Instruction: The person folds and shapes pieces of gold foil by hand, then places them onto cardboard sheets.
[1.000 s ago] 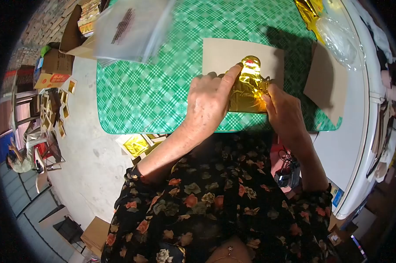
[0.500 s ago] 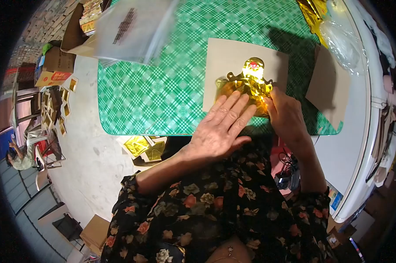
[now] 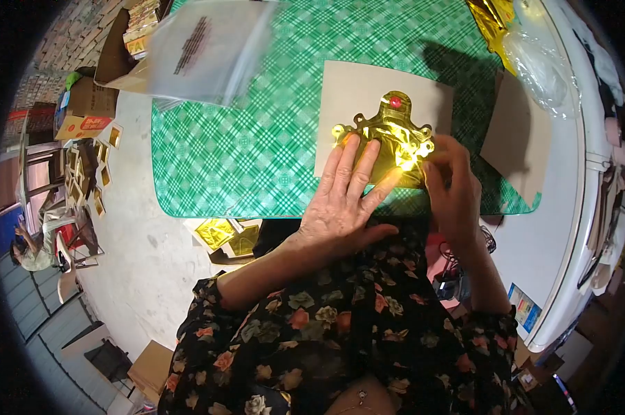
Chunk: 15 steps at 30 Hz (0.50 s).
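Observation:
A shiny gold foil cutout with a rounded top, small curled side lobes and a red dot lies on a beige cardboard sheet. My left hand rests flat on the lower left of the foil, fingers spread. At the foil's lower right edge is my right hand, its thumb and fingers bent together at the edge; the fingertips are partly hidden. The foil's lower left part is covered by my left hand.
The sheet lies on a green checked tablecloth. Clear plastic bags and an open carton are at the upper left. Another cardboard piece and clear plastic wrap lie right. Gold pieces sit below the table edge.
The foil now lies flatter and its side lobes show more. My right hand has shifted slightly right and down along the foil's edge. My left hand stays pressed on it.

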Available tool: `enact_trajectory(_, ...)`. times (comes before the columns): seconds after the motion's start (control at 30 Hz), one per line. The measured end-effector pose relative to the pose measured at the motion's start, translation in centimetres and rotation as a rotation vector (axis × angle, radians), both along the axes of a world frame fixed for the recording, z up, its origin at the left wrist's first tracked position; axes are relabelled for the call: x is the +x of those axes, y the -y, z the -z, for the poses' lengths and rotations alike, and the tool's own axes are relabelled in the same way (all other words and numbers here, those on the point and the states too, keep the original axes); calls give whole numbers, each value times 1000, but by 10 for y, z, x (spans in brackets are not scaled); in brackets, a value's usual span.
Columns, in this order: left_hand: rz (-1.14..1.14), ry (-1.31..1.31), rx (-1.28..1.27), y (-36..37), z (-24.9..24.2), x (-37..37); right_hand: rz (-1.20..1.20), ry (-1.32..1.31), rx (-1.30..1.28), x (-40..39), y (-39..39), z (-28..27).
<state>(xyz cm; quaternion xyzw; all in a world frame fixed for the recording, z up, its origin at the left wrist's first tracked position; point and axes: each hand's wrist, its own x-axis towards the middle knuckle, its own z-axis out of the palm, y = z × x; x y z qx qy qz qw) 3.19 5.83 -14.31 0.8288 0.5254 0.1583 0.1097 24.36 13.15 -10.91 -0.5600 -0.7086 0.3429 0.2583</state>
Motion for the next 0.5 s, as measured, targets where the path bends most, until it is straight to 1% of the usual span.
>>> enact_trajectory(0.07, 2, 16, 1, 0, 1, 0, -209, 239, 385, 11, 6, 16)
enact_trajectory(0.13, -3, 11, -2, 0, 2, 0, -373, 415, 604, 15, 14, 26)
enact_trajectory(0.2, -11, 13, -2, 0, 3, 1, -497, 527, 653, 13, 27, 31)
enact_trajectory(0.23, -17, 18, -1, 0, 3, 2, -515, 548, 502, 17, 30, 35)
enact_trajectory(0.33, -18, 13, -13, 0, 1, 2, -451, 593, 429, 24, 29, 29)
enact_trajectory(0.37, -16, 7, -16, 0, 0, 1, -428, 626, 352, 29, 29, 27)
enact_trajectory(0.47, -28, 7, 5, 0, 2, 2, -414, 795, 392, 40, 22, 14)
enact_trajectory(0.5, -26, 11, -1, 0, 1, 2, -401, 745, 452, 43, 19, 11)
